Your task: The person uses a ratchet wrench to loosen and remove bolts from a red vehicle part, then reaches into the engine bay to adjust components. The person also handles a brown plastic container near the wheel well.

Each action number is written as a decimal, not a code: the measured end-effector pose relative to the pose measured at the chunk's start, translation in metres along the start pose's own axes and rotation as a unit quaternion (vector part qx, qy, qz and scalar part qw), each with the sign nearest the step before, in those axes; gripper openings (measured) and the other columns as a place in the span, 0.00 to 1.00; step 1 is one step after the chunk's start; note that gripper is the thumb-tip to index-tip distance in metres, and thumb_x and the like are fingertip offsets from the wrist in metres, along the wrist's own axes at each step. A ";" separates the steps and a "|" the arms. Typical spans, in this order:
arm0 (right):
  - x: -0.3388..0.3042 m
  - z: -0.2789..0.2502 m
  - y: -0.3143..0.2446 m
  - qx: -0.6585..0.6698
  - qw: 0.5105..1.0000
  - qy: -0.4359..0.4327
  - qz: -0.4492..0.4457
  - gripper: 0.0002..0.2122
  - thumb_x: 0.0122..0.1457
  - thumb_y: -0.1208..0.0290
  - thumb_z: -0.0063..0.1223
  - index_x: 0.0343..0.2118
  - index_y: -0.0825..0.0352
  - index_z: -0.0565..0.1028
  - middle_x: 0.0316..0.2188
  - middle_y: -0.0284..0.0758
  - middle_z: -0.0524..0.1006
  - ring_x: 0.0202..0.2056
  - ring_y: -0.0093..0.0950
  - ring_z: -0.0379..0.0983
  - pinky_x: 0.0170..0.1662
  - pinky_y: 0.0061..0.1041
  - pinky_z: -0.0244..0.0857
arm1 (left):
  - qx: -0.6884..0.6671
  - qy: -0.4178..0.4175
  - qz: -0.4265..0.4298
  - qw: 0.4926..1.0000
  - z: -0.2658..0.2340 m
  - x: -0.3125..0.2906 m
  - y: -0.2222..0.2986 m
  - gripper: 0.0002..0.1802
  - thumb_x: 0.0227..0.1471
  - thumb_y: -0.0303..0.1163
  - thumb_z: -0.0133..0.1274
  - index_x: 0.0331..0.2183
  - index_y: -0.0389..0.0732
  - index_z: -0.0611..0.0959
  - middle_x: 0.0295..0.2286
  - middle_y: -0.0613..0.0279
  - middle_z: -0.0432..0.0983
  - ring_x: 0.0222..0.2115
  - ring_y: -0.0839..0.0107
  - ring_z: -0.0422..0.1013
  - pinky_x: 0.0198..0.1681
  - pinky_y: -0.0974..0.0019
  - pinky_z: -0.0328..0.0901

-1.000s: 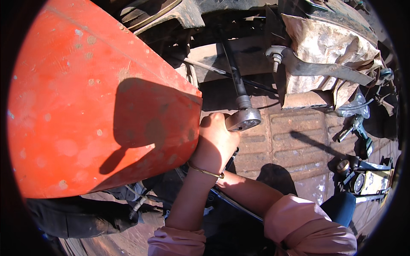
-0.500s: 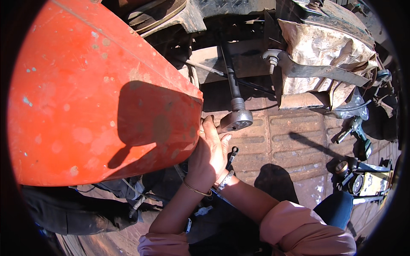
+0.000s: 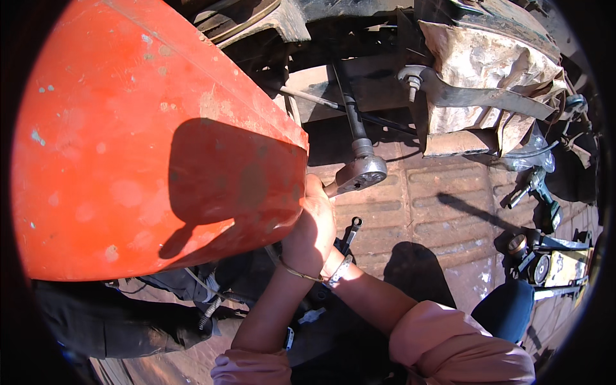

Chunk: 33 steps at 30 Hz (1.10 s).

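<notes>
A large silver ratchet wrench (image 3: 366, 173) is fitted to a long dark extension bar (image 3: 350, 106) that runs up under the vehicle's frame. Its handle goes leftward behind the lower corner of a red body panel (image 3: 102, 160). My left hand (image 3: 311, 228), with a thin bangle at the wrist, is closed around that handle at the panel's edge; most of its fingers are hidden. My right hand lies behind the left one. Only its forearm (image 3: 375, 295) and banded wrist show, crossing in from the right, and its fingers are out of sight.
A ring spanner (image 3: 353, 232) lies on the ribbed brick paving (image 3: 443, 212) near my wrists. At right are a cordless power tool (image 3: 542, 196) and a yellow-and-black case with tools (image 3: 564, 266). A metal bracket with a bolt (image 3: 462, 96) juts out above the ground.
The ratchet head has shifted slightly to the right and up, and the extension bar's lower end has moved with it. My left fingers and a thumb, partly seen before, are now more hidden.
</notes>
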State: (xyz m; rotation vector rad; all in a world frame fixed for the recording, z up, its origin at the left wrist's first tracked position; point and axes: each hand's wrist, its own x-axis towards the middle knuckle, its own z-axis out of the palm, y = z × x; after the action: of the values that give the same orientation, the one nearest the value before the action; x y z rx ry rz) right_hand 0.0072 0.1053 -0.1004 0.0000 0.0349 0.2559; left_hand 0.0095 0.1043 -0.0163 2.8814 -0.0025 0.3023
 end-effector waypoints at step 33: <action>-0.004 0.001 -0.049 -0.534 0.821 -0.008 -0.200 0.17 0.60 0.70 0.56 0.49 0.73 0.70 0.43 0.37 0.76 0.47 0.26 0.70 0.49 0.29 0.67 | -0.383 -0.097 0.227 0.890 -0.010 0.019 -0.003 0.32 0.68 0.50 0.27 0.55 0.35 0.73 0.52 0.55 0.73 0.55 0.62 0.65 0.63 0.60 0.51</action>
State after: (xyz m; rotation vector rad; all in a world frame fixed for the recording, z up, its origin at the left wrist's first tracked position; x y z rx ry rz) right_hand 0.0154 0.0565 -0.0992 -1.1247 -0.1303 -0.1789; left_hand 0.0261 0.1097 -0.0030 2.0689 -0.6792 0.0593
